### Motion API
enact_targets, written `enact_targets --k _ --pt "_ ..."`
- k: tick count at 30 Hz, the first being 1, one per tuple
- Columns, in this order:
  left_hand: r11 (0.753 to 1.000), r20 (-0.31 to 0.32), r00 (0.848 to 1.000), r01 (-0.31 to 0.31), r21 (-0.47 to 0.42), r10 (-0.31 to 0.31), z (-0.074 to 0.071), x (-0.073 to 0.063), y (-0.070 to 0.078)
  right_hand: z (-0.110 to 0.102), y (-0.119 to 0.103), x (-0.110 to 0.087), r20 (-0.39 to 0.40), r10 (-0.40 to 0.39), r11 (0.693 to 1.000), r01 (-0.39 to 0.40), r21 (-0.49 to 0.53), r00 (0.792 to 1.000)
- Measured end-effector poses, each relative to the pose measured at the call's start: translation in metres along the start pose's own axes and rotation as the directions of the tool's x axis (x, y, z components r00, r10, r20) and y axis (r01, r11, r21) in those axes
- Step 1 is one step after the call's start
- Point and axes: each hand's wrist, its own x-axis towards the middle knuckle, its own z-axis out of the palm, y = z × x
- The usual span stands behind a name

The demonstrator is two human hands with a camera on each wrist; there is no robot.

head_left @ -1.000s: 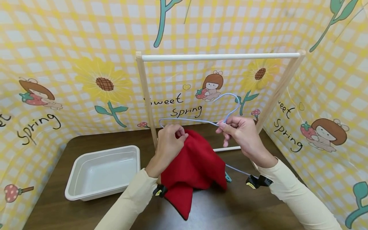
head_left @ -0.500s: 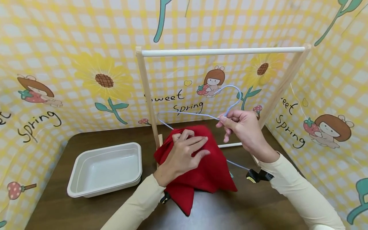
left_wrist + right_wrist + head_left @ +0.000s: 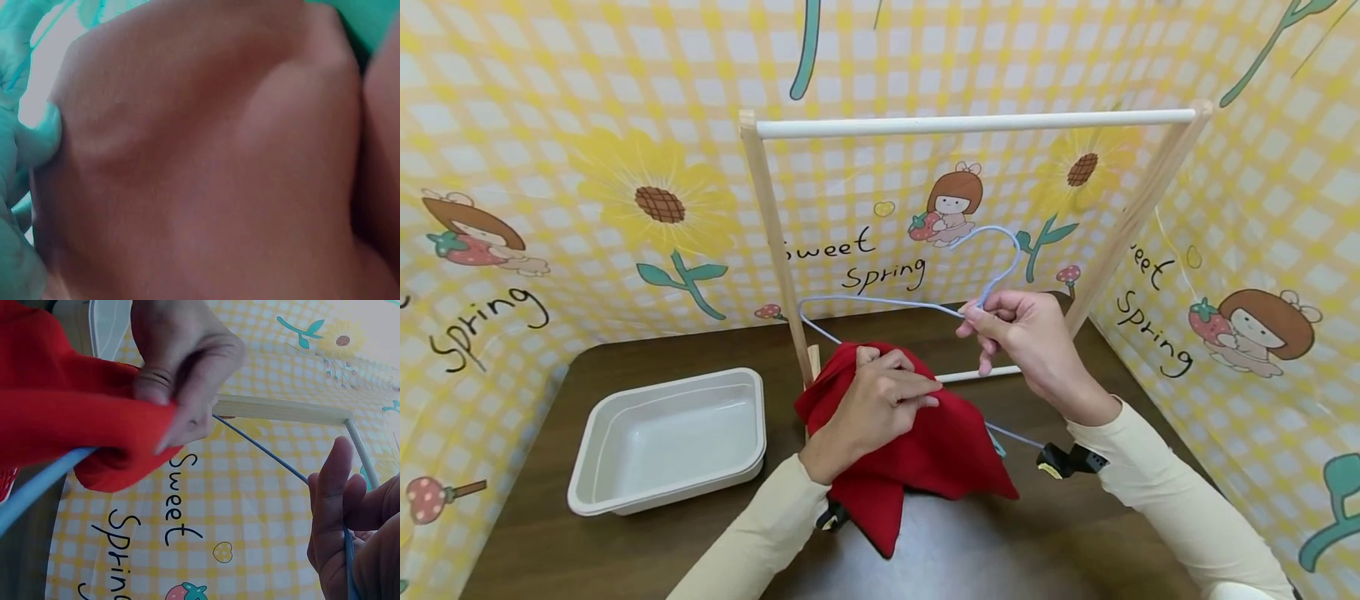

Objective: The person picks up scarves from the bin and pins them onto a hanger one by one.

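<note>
My left hand (image 3: 883, 400) grips the upper part of a red cloth (image 3: 955, 450). The right wrist view shows its thumb and fingers pinching a fold of the cloth (image 3: 56, 419) around the lower bar of a blue wire hanger (image 3: 880, 298). At the base of the hanger's hook, my right hand (image 3: 1026, 342) pinches the wire and holds it up, hook upward. The hanger's left corner stands out bare past the cloth; part of its lower bar is hidden behind it. In the left wrist view a close, discoloured surface covers most of the picture.
Behind the hands stands a wooden rack with a white top rail (image 3: 977, 124). A pale plastic basin (image 3: 666, 442) is at the left on the dark table (image 3: 1000, 542). A teal piece (image 3: 997, 446) peeks out by the cloth's right edge. Patterned fabric walls surround the table.
My left hand has moved down and right from the hanger's left corner, with the cloth's upper edge now lower along the wire. The right hand keeps its hold near the hook.
</note>
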Motion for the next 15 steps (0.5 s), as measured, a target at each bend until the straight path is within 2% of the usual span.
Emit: enact_targets --k 5,10,15 --pt "0.997 -0.131 0.990 0.053 -0.063 -0.061 0.002 0.010 0.005 0.001 -0.001 -0.003 -0.003 -0.012 1.000 0.012 0.005 1.000" --pt "0.992 -0.252 0.961 0.093 -0.082 -0.111 0.000 0.022 0.009 0.001 -0.001 -0.004 0.000 -0.035 0.999 0.035 0.020 0.999" --pt "0.987 -0.310 0.937 0.154 -0.049 -0.162 -0.003 0.032 0.012 0.000 -0.001 -0.007 -0.005 -0.045 0.999 0.045 0.028 0.999"
